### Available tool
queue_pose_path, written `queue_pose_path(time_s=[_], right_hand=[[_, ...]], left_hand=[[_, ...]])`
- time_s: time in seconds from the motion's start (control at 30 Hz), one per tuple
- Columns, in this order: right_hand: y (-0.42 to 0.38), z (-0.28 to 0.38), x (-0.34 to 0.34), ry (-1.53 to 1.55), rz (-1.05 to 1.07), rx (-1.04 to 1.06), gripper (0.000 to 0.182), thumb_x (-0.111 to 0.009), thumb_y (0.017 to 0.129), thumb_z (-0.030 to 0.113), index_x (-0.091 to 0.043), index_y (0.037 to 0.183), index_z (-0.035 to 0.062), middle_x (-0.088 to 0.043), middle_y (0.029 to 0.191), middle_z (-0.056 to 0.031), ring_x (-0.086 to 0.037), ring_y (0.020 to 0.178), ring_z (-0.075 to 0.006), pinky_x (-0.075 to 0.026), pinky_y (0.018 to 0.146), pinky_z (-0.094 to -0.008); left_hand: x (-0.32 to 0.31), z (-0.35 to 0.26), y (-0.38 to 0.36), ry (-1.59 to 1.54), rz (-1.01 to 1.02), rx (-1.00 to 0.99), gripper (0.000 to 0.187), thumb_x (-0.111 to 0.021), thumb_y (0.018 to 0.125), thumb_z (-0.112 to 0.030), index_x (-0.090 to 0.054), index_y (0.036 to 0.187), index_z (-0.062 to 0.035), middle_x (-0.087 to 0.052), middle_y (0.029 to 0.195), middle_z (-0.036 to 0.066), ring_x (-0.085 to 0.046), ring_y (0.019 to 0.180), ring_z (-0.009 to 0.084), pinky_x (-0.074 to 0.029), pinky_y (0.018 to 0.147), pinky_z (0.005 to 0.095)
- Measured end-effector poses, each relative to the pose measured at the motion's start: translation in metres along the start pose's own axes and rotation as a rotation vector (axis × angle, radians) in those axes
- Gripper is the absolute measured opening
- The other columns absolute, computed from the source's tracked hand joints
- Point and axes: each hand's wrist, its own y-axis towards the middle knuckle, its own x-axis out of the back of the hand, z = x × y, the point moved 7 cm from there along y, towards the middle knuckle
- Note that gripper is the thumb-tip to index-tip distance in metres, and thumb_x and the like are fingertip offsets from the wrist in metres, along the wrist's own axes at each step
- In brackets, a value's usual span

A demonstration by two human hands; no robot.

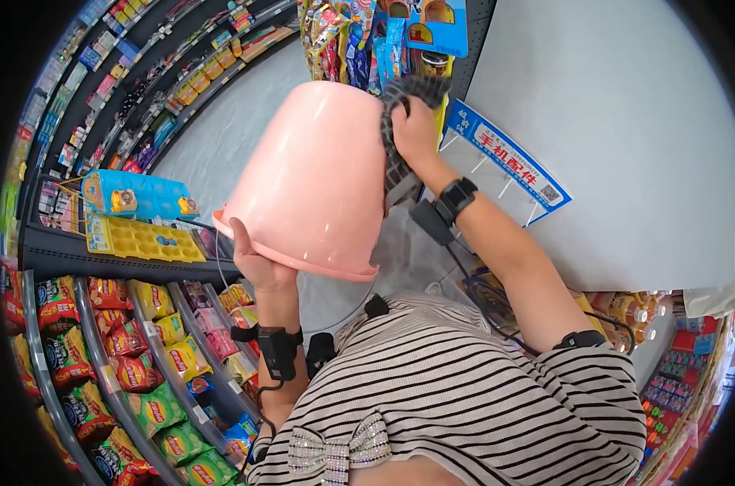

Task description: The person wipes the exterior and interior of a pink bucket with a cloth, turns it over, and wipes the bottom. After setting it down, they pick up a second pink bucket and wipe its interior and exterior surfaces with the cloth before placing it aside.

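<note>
A pink plastic bucket (311, 170) is held up in front of me, tilted, with its wide rim toward me and its base away. My left hand (258, 263) grips the rim at the lower left; the thumb lies outside and the other fingers are hidden behind the rim. A thin wire handle hangs below the bucket. In my right hand (416, 130) is a bunched dark checked cloth (393, 166), pressed against the right side of the bucket. The fingers curl into the cloth and are partly covered by it.
Chip bags (133, 368) fill slanted racks at lower left. A blue plastic tray (145, 194) and a yellow one (145, 237) sit above them. Hanging snack packets (359, 49) are at the top, close beyond the bucket. A blue-edged sign (509, 154) with hooks stands right.
</note>
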Motion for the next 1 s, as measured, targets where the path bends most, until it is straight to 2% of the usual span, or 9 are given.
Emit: queue_pose_path(time_s=[0.07, 0.27, 0.47, 0.57, 0.67, 0.77, 0.87, 0.97, 1.0], right_hand=[[-0.031, -0.004, 0.004, 0.005, -0.123, -0.042, 0.033, -0.046, 0.079, 0.023, -0.047, 0.099, -0.0036, -0.051, 0.093, -0.0246, -0.047, 0.088, -0.04, -0.038, 0.077, -0.0457], [-0.111, 0.053, -0.006, 0.222, 0.251, 0.005, 0.031, -0.05, 0.077, 0.015, -0.041, 0.102, -0.0005, -0.046, 0.096, -0.0221, -0.047, 0.09, -0.0392, -0.039, 0.077, -0.0409], [-0.054, 0.096, 0.019, 0.268, 0.073, 0.25, 0.027, -0.058, 0.072, 0.017, -0.046, 0.091, 0.0018, -0.05, 0.089, -0.0175, -0.05, 0.085, -0.0348, -0.041, 0.073, -0.0406], [-0.011, 0.063, 0.024, 0.266, -0.018, 0.116, 0.03, -0.059, 0.076, 0.02, -0.047, 0.096, 0.0005, -0.054, 0.087, -0.0182, -0.054, 0.081, -0.0308, -0.042, 0.071, -0.0356], [-0.008, 0.053, 0.028, 0.302, -0.036, 0.037, 0.03, -0.059, 0.075, 0.019, -0.047, 0.095, -0.0002, -0.055, 0.086, -0.0172, -0.054, 0.081, -0.0299, -0.042, 0.073, -0.0342], [-0.032, 0.08, 0.033, 0.297, 0.021, 0.204, 0.03, -0.062, 0.071, 0.016, -0.048, 0.092, 0.0004, -0.053, 0.085, -0.0167, -0.053, 0.083, -0.0296, -0.042, 0.074, -0.0327], [-0.037, 0.079, 0.029, 0.281, 0.112, 0.167, 0.033, -0.064, 0.068, 0.018, -0.048, 0.091, 0.0008, -0.053, 0.085, -0.0168, -0.053, 0.083, -0.0298, -0.042, 0.074, -0.0328], [-0.021, 0.056, 0.034, 0.232, 0.018, 0.097, 0.034, -0.063, 0.069, 0.022, -0.049, 0.091, 0.0007, -0.053, 0.088, -0.0168, -0.052, 0.083, -0.0325, -0.042, 0.073, -0.0366], [-0.017, 0.045, 0.036, 0.245, 0.014, 0.036, 0.034, -0.063, 0.069, 0.022, -0.049, 0.092, 0.0001, -0.053, 0.088, -0.0173, -0.052, 0.084, -0.0324, -0.042, 0.073, -0.0364]], left_hand=[[-0.003, -0.003, 0.001, -0.024, 0.076, -0.009, 0.052, -0.047, 0.087, -0.036, -0.034, 0.124, -0.002, -0.041, 0.125, 0.013, -0.04, 0.114, 0.0284, -0.033, 0.096, 0.043], [-0.019, -0.012, 0.011, 0.073, 0.069, -0.109, 0.058, -0.045, 0.086, -0.039, -0.027, 0.129, -0.003, -0.037, 0.129, 0.012, -0.037, 0.118, 0.0293, -0.03, 0.098, 0.0438], [-0.018, -0.012, 0.009, 0.04, 0.077, -0.065, 0.056, -0.044, 0.087, -0.037, -0.025, 0.131, -0.0068, -0.035, 0.131, 0.011, -0.036, 0.118, 0.029, -0.031, 0.098, 0.0437], [-0.022, -0.014, 0.0, 0.032, 0.104, -0.086, 0.054, -0.044, 0.088, -0.035, -0.023, 0.132, -0.0128, -0.033, 0.132, 0.01, -0.036, 0.119, 0.0286, -0.031, 0.099, 0.0444], [-0.023, -0.016, -0.004, 0.028, 0.078, -0.099, 0.057, -0.047, 0.086, -0.035, -0.028, 0.129, -0.0023, -0.035, 0.131, 0.014, -0.036, 0.118, 0.0309, -0.03, 0.098, 0.0456], [-0.024, -0.013, -0.002, 0.028, 0.078, -0.093, 0.056, -0.047, 0.086, -0.035, -0.028, 0.129, -0.0032, -0.035, 0.131, 0.014, -0.037, 0.118, 0.0306, -0.03, 0.099, 0.0454], [-0.025, -0.008, -0.002, 0.015, 0.104, -0.045, 0.055, -0.046, 0.087, -0.035, -0.028, 0.129, -0.0039, -0.036, 0.13, 0.014, -0.037, 0.118, 0.03, -0.03, 0.098, 0.0452], [-0.025, -0.004, -0.002, -0.044, 0.159, 0.03, 0.051, -0.042, 0.089, -0.033, -0.022, 0.133, -0.0176, -0.032, 0.133, 0.008, -0.034, 0.12, 0.0283, -0.029, 0.099, 0.0455], [-0.026, -0.005, -0.002, -0.024, 0.149, 0.01, 0.051, -0.042, 0.089, -0.033, -0.022, 0.133, -0.0167, -0.032, 0.133, 0.008, -0.034, 0.12, 0.0283, -0.029, 0.099, 0.0454]])
